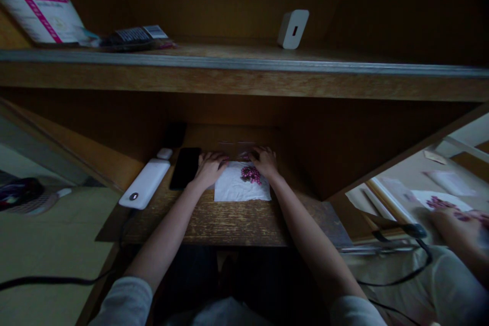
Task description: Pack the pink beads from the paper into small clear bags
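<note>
Here's the desk (202, 224), power bank (144, 183) and phone (185, 168) at nine o'clock from the white paper (242, 183), which lies flat. Left hand (208, 169) and right hand (265, 161) rest at its far edge, fingers together; too dim to tell if they're pinching anything. Pink beads (250, 174) sit between them, at twelve o'clock on the paper, their clump running ten-to-four.

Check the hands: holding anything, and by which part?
Can't tell. The left hand and right hand are at the far edge of the white sheet, by the pink cluster; dim light hides any grip.
</note>
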{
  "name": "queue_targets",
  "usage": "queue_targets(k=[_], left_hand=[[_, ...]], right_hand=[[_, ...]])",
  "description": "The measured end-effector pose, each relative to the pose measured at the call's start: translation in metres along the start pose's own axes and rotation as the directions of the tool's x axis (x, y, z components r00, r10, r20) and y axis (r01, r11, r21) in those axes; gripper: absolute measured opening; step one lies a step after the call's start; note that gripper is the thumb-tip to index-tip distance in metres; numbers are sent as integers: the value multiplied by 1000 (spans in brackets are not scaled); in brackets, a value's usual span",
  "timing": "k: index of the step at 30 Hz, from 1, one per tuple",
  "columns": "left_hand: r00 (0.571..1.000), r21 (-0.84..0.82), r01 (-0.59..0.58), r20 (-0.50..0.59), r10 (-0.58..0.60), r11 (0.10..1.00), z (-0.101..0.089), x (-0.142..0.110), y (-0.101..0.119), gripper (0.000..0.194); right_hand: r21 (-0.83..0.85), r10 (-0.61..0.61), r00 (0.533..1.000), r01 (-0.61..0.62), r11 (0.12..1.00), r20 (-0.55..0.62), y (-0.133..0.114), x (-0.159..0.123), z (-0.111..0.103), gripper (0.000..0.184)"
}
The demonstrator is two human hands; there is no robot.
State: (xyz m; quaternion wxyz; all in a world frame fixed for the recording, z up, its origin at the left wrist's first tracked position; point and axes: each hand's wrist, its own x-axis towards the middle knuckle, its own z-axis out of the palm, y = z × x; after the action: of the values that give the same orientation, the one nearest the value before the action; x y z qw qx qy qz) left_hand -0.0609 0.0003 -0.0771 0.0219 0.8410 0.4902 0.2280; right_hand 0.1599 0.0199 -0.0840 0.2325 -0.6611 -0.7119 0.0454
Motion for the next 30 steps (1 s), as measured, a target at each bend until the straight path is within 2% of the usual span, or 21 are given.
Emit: queue_targets(k=[12,17,21,25,28,30], left_hand=[[1000,-8,-8,-24,8,1000,2,0,1,31],[999,9,5,-35,-4,1000,0,0,2,30],[990,10,73,-122,-71,997,-12,3,0,25],[956,-30,156,-247,-158,987,-30,-3,-4,19],[954,-31,184,-237,-186,982,-40,-22,-3,18],[971,35,174,-170,-166,984,-44,-38,0,20]], right_hand=[[39,-101,993,99,994,61,2,0,2,36],[34,-105,993,103,994,62,5,0,2,39],[59,-97,994,95,994,42,7,0,0,40],[123,-93,995,97,988,-38,9,-1,-3,39],[175,-65,993,81,981,-98,14,0,-5,35],[207,-38,991,63,976,-126,17,1,-5,32]])
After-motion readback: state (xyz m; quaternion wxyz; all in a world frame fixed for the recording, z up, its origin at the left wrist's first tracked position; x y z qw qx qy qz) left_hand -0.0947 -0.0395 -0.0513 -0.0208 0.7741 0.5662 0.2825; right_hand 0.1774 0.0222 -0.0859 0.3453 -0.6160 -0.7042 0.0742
